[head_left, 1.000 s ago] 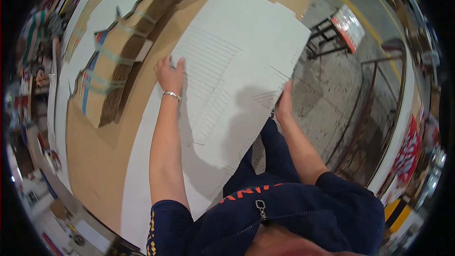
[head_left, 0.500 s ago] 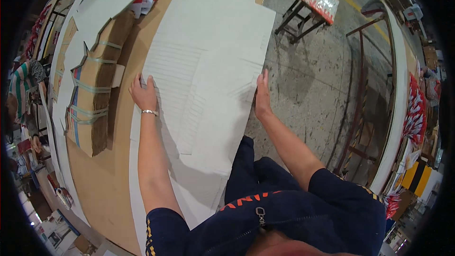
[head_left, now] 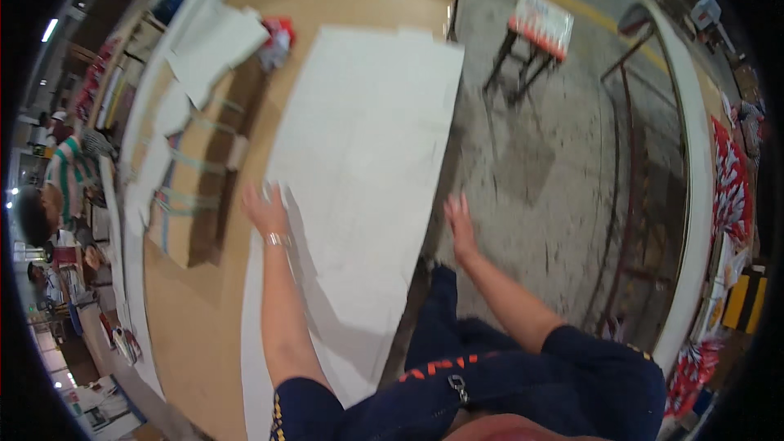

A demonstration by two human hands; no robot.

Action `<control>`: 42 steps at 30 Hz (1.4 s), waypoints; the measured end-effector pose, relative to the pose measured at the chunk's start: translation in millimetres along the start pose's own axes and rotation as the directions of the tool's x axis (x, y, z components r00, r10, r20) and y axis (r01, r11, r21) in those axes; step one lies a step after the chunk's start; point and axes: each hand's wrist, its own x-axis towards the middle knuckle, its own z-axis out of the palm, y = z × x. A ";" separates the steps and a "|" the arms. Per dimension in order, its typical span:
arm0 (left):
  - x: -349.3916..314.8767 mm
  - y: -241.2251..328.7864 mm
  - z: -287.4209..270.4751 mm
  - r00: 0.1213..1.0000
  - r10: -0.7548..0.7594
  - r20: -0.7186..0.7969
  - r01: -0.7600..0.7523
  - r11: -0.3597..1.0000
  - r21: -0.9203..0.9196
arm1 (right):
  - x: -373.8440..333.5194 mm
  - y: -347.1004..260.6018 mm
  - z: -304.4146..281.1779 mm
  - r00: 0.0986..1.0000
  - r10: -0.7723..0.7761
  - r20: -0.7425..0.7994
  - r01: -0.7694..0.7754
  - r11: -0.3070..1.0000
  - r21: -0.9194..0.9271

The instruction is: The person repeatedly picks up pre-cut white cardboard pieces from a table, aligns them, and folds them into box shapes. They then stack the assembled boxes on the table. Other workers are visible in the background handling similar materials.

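Flanking wht sheet (head_left: 367, 155) w/ near end hidden by shirt (head_left: 531, 392): L hand (head_left: 268, 214) & R hand (head_left: 462, 233), fingers spread.

Supports, on the tan table (head_left: 200, 335), a large flat white sheet (head_left: 359, 180) laid lengthwise along the right side, overlapping another white sheet (head_left: 252, 359) visible at the lower left. Holds, farther left, a bundle of tan cardboard (head_left: 192, 182) bound with pale green straps (head_left: 196, 164), near jagged white pieces (head_left: 214, 45) and a red-and-white item (head_left: 279, 37) too blurred to identify. Bears, on the grey floor (head_left: 555, 229) to the right, a dark-legged stool (head_left: 543, 28) with a light, red-edged top.
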 end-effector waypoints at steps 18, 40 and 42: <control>-202.7 -10.0 -157.4 0.877 -0.083 0.473 0.151 0.983 -0.107 | -130.4 8.1 -35.1 0.946 -0.091 0.311 0.214 0.897 -0.387; -228.5 -22.4 -147.0 0.956 -0.058 0.288 0.143 0.949 -0.282 | -141.7 59.6 86.9 0.999 -0.023 0.046 0.018 0.994 0.105; -240.0 -42.8 -160.2 0.970 -0.097 0.222 0.142 0.970 -0.199 | -160.2 72.5 86.6 0.999 0.048 0.026 -0.050 0.995 0.091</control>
